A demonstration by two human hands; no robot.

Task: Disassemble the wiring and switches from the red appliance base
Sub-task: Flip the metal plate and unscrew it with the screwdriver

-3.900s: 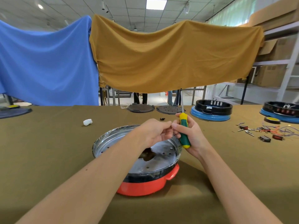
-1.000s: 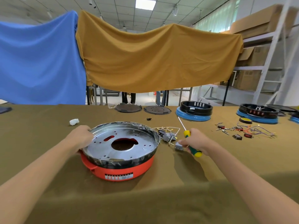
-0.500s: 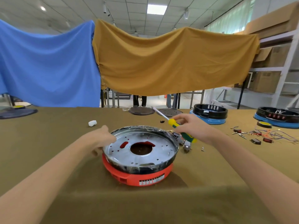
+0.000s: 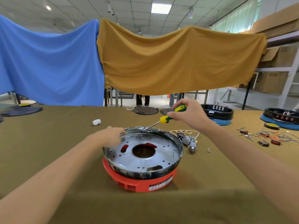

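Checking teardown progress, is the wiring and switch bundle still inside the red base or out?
Out. The wiring and switch bundle lies on the table, right of the red base.

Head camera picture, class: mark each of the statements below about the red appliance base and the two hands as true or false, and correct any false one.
1. The right hand grips a screwdriver with a green and yellow handle. True.
2. The screwdriver's tip points away from the red appliance base. False: its shaft slants down to the far rim of the metal pan on the base.
3. A bundle of wiring and switches lies on the table to the right of the base. True.
4. The left hand holds a pair of pliers. False: it rests on the pan's left rim and holds no tool.
5. A small white lump lies on the table beyond the left hand. True.
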